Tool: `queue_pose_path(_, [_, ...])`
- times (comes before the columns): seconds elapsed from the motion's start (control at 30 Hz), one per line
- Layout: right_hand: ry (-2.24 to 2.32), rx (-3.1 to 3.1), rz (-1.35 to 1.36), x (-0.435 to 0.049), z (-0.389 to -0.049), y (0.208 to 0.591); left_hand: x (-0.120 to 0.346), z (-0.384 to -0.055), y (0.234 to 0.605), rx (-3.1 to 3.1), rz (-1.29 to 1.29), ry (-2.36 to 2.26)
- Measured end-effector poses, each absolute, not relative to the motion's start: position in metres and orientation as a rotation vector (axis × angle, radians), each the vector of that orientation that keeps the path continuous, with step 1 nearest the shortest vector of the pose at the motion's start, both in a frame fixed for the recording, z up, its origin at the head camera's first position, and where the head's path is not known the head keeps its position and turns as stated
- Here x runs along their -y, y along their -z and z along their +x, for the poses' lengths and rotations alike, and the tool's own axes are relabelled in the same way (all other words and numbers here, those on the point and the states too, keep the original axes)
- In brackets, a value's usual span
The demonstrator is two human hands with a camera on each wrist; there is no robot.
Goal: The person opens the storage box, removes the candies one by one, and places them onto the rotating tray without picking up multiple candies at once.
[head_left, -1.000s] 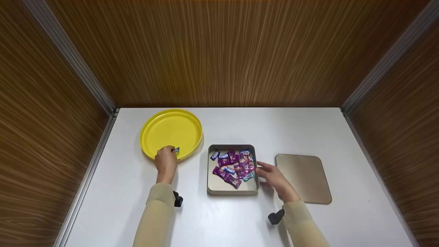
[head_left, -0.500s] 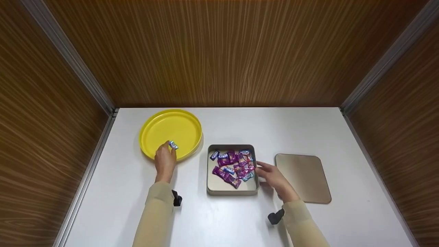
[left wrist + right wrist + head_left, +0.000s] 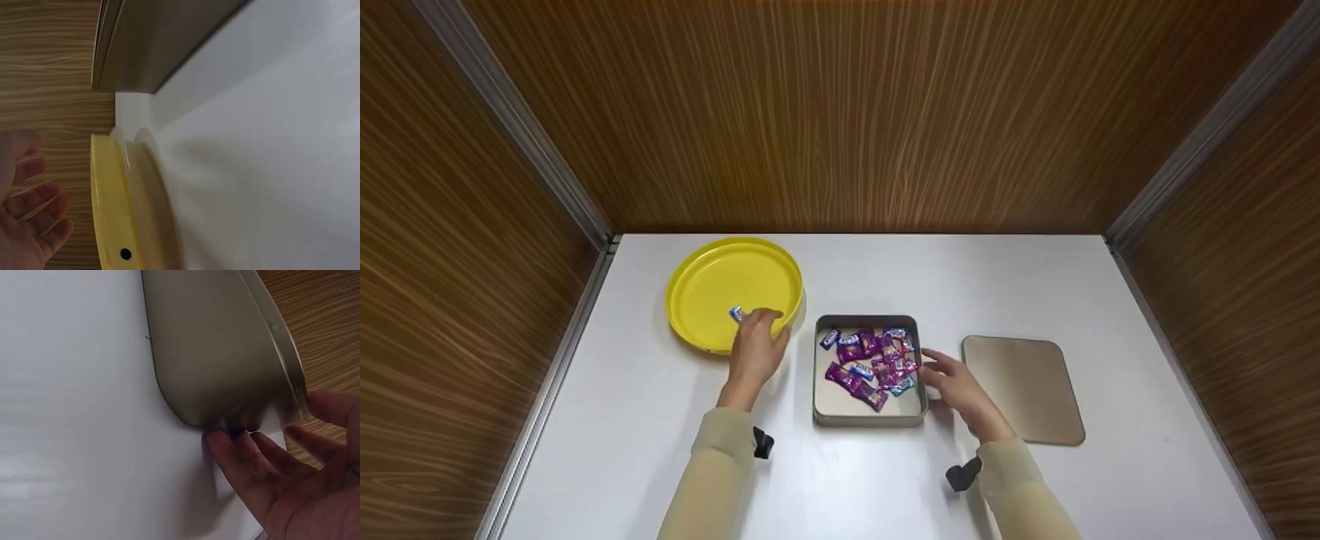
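Observation:
In the head view my left hand (image 3: 755, 352) is over the front right rim of the yellow round tray (image 3: 731, 277). A small blue-and-white wrapped candy (image 3: 736, 313) shows in the tray just left of its fingers, partly covered by the hand. The left wrist view shows that hand's fingers (image 3: 42, 219) loosely extended, holding nothing. My right hand (image 3: 960, 384) rests its fingertips against the right wall of a square metal tin (image 3: 870, 421). Several wrapped candies (image 3: 856, 386), purple, blue and red, lie in the tin. The right wrist view shows fingers (image 3: 225, 450) touching its outer side.
A flat metal lid (image 3: 1024, 390) lies on the white table (image 3: 825, 495) to the right of the tin, behind my right wrist. Wood-patterned panels (image 3: 855, 120) enclose the table at the back and both sides.
My left hand has let go of the small candy, which stays in the yellow tray, and has shifted right toward the tin. My right hand and the tin stay in place.

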State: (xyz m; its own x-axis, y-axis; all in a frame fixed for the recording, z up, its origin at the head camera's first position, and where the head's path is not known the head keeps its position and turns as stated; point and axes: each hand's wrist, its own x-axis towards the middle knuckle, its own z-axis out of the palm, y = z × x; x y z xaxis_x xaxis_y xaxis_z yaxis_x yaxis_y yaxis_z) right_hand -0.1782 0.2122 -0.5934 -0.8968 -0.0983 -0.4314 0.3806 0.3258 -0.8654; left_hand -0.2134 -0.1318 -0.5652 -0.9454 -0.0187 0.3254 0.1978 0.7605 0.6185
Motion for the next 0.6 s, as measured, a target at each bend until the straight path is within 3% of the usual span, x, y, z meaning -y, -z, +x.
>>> queue_pose_path(0.43, [1.659,-2.164,0.221,-0.212,-0.177,0.591,0.068,-0.179,0.562,2.795,-0.687,0.903])
queue_pose_path(0.6, [1.688,-2.147,0.198,-0.211,-0.176,0.589,0.049,-0.168,0.566,2.884,-0.787,0.877])
